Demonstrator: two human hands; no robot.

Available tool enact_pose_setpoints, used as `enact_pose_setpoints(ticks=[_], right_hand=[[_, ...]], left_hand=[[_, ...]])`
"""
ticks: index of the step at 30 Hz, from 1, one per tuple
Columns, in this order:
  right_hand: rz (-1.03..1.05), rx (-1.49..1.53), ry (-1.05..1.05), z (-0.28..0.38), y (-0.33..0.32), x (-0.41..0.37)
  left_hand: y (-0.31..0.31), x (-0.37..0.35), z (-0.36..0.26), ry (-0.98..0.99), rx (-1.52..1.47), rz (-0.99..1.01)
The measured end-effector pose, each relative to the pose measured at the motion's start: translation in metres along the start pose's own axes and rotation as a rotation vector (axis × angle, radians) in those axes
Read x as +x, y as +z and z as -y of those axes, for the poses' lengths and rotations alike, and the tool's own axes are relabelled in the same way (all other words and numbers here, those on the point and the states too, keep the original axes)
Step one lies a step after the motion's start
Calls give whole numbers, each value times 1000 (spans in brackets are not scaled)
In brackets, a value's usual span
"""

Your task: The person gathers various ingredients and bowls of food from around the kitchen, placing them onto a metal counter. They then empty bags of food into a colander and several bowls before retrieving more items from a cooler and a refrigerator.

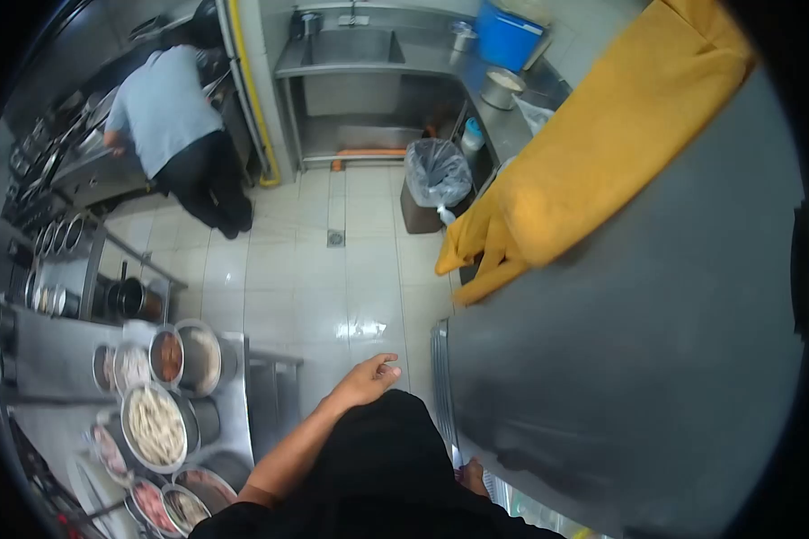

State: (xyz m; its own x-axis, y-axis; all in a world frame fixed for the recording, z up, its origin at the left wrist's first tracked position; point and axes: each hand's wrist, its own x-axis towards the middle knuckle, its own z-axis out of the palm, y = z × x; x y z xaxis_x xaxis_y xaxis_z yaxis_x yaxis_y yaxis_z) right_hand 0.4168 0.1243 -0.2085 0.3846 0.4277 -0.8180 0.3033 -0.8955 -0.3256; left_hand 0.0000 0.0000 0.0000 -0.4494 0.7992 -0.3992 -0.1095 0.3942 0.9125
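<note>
My left hand [366,381] reaches forward over the tiled floor, with loosely bent fingers, thumb and index apart, and nothing in it. Low beside my dark clothing, my right hand [473,477] is closed at the edge of a large grey metal door [620,359]. What its fingers hold is partly hidden and too small to make out. Below that edge, a strip of a lit interior with clear items [530,510] shows. A yellow-orange cloth [593,153] hangs over the top of the grey door.
A person [175,126] bends over a cooking counter at the upper left. Food pots [157,428] crowd a steel table [238,395] at the lower left. A lined bin [422,211] stands near the sink [352,47]. A blue container [505,38] sits on the back counter.
</note>
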Motion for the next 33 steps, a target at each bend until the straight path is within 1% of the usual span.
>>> enact_pose_setpoints(ticks=[2, 3, 4, 5, 6, 7, 8, 9, 10, 11, 12, 13, 14, 15, 16, 17, 18, 19, 20, 21, 23, 25, 26, 27, 28, 30, 31, 32, 33], right_hand=[[119, -376, -188, 6, 15, -21], [225, -542, -353, 62, 112, -57], [253, -710, -554, 101, 134, -60], [248, -714, -653, 139, 163, -79], [265, -882, -854, 172, 204, -62], [340, -944, -885, 188, 254, -44], [378, -902, -902, 212, 295, -51], [417, -863, -922, 241, 342, -65], [492, -864, -921, 277, 381, -82], [581, -849, -923, 307, 428, -100], [580, -968, -1281, 350, 488, -89], [579, -1089, -1594, 359, 531, -78], [678, -979, -1334, 376, 537, -120], [743, -845, -1121, 442, 544, -178], [837, -606, -1158, 476, 556, -203], [913, -376, -1176, 495, 555, -217], [874, -353, -1160, 517, 544, -228], [915, -243, -1148, 541, 531, -240], [969, -129, -1122, 563, 532, -242], [940, -103, -1127, 580, 532, -234], [695, -4, -847, 598, 522, -208], [370, -7, -797, 608, 521, -176], [309, 112, -769, 614, 521, -168], [244, 224, -739, 619, 524, -162], [195, 271, -743, 632, 528, -162], [99, 313, -758, 672, 539, -178], [53, 271, -804, 691, 552, -170], [-35, 240, -873, 721, 560, -180], [-121, 197, -943, 759, 563, -193]], left_hand=[[3, 3, -7, 72, 37, 37], [-68, 62, -51, 55, 104, 40], [-73, 92, -62, 110, 105, 75], [-80, 117, -71, 153, 110, 112], [-91, 144, -82, 160, 187, 134], [-108, 165, -84, 154, 210, 165], [-122, 190, -85, 163, 305, 183], [-135, 216, -87, 172, 399, 196], [-148, 244, -91, 132, 403, 215], [-166, 273, -90, 142, 436, 233], [-179, 308, -90, 113, 557, 223], [-192, 323, -88, 41, 674, 235], [-206, 327, -90, 10, 697, 292], [-224, 352, -103, -57, 822, 331], [-241, 374, -119, -116, 942, 373], [-261, 393, -127, -147, 862, 442], [-278, 411, -139, -191, 805, 460], [-293, 429, -149, -230, 746, 469], [-309, 452, -154, -232, 759, 503], [-323, 476, -160, -252, 819, 505], [-340, 535, -175, -252, 902, 529], [-349, 597, -185, -234, 1121, 670], [-352, 632, -182, -226, 1137, 697], [-350, 671, -176, -94, 1195, 804], [-350, 708, -182, 46, 1246, 906], [-333, 774, -228, 184, 1195, 990], [-331, 811, -233, 253, 1217, 973], [-328, 846, -246, 375, 1204, 957], [-330, 872, -277, 452, 1154, 942]])
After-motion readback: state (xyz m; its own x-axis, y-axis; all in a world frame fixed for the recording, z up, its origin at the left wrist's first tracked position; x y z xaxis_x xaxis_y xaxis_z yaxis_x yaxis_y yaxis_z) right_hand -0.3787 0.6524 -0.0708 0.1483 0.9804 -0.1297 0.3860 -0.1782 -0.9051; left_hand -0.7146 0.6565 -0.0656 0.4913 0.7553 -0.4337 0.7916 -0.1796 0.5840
